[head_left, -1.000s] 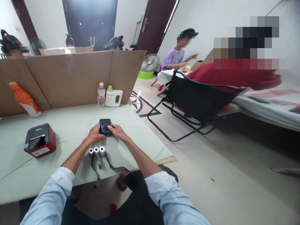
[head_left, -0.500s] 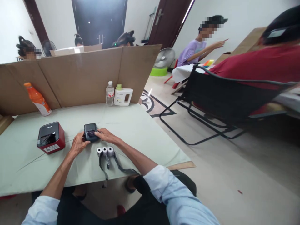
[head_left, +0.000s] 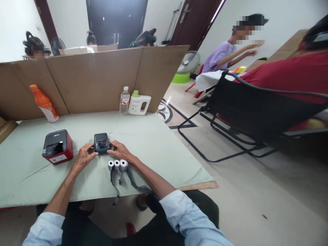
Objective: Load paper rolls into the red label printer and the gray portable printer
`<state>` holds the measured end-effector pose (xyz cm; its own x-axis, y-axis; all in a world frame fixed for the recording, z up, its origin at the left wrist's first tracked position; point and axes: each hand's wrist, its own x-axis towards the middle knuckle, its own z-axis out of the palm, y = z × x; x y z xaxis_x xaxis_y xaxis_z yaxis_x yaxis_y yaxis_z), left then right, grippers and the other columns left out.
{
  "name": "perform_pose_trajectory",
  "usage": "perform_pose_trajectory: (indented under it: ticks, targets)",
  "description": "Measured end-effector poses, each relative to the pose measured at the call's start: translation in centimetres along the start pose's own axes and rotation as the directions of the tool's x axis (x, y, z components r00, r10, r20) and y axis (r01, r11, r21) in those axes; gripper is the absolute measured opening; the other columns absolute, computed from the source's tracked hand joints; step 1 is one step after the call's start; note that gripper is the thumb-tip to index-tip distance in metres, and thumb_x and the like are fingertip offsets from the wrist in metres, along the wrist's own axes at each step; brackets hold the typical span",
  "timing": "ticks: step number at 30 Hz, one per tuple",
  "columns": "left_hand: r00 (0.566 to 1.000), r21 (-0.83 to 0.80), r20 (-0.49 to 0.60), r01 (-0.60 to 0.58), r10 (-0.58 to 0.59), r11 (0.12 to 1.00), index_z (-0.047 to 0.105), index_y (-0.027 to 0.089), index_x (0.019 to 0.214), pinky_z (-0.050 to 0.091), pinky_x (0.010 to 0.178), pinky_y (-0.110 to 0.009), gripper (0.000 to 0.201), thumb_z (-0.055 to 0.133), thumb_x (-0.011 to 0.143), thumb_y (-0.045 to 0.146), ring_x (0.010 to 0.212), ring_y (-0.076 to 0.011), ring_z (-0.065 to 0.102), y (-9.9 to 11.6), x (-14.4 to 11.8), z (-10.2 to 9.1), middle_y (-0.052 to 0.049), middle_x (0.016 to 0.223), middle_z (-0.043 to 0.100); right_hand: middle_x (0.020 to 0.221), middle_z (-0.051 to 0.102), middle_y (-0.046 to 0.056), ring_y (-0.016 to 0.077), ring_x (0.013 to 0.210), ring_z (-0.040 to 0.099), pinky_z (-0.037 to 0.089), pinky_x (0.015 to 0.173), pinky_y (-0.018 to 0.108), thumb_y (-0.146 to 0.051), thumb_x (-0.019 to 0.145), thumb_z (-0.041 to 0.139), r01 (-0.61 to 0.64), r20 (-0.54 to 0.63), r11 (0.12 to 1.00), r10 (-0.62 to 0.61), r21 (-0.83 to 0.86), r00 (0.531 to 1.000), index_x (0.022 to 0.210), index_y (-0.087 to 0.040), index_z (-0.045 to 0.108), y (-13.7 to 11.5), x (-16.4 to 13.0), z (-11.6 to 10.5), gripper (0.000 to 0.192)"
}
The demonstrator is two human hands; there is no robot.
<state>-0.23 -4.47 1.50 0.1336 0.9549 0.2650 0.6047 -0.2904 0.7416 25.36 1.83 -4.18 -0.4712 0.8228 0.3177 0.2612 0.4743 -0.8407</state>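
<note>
Both hands are gripping a small dark printer (head_left: 101,142) sitting near the middle of the bench (head_left: 153,143): the left hand (head_left: 84,156) is curling against its left side, the right hand (head_left: 118,149) is pinching its right side. Three paper rolls (head_left: 117,164) are lying just beside the right hand, toward the bench's near edge. A red printer (head_left: 57,147) is sitting toward the left edge.

The small dark device (head_left: 101,142) has both sides covered by the left hand (head_left: 84,158) and right hand (head_left: 120,150), and what its top window shows is too small to read. The label on the red printer (head_left: 57,147) is illegible too. The surface (head_left: 153,143) runs off the left edge, and the cardboard screen (head_left: 97,80) hides the people behind it up to their heads.
</note>
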Motion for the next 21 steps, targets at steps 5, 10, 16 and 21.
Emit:
perform_pose_trajectory:
  ticks: [5, 10, 16, 21]
  targets:
    - [0.998, -0.073, 0.002, 0.059, -0.059, 0.996, 0.072, 0.016, 0.124, 0.058, 0.084, -0.037, 0.051, 0.076, 0.078, 0.038, 0.095, -0.0246, 0.070, -0.8, -0.2, 0.1, -0.012, 0.114, 0.074, 0.099, 0.066, 0.003, 0.0155, 0.077, 0.059, 0.053, 0.078, 0.031, -0.038, 0.087, 0.075, 0.008, -0.029, 0.999, -0.009, -0.036, 1.000, 0.134, -0.020, 0.066, 0.5, -0.5, 0.5, 0.051]
    - [0.992, -0.123, 0.049, 0.125, -0.119, 0.985, 0.071, 0.013, 0.129, 0.058, 0.084, -0.036, 0.056, 0.069, 0.079, 0.038, 0.098, -0.0246, 0.070, -1.5, 2.2, -0.8, -0.015, 0.127, 0.072, 0.096, 0.065, 0.002, 0.0153, 0.075, 0.058, 0.052, 0.078, 0.031, -0.036, 0.083, 0.079, -0.002, -0.043, 0.999, -0.001, -0.052, 0.999, 0.134, -0.020, 0.067, 0.5, -0.5, 0.5, 0.055]
    - [0.960, -0.044, 0.065, 0.277, -0.274, 0.960, 0.078, 0.015, 0.113, 0.055, 0.070, -0.027, 0.040, 0.060, 0.080, 0.027, 0.085, -0.0204, 0.067, -1.6, 5.6, 0.0, -0.008, 0.102, 0.076, 0.093, 0.064, 0.001, 0.0150, 0.074, 0.057, 0.051, 0.076, 0.029, -0.034, 0.080, 0.082, 0.005, -0.053, 0.993, -0.012, -0.117, 0.999, 0.130, -0.022, 0.068, 0.4, -0.3, 0.6, 0.053]
    - [0.919, -0.050, 0.100, 0.388, -0.381, 0.920, 0.077, 0.009, 0.115, 0.042, 0.047, -0.021, 0.040, 0.055, 0.084, 0.024, 0.057, -0.0147, 0.058, -1.5, 7.1, 0.6, -0.001, 0.064, 0.062, 0.092, 0.063, 0.000, 0.0145, 0.073, 0.057, 0.051, 0.076, 0.029, -0.033, 0.080, 0.083, -0.003, -0.063, 0.989, -0.006, -0.145, 0.998, 0.131, -0.022, 0.067, 0.3, -0.2, 0.7, 0.054]
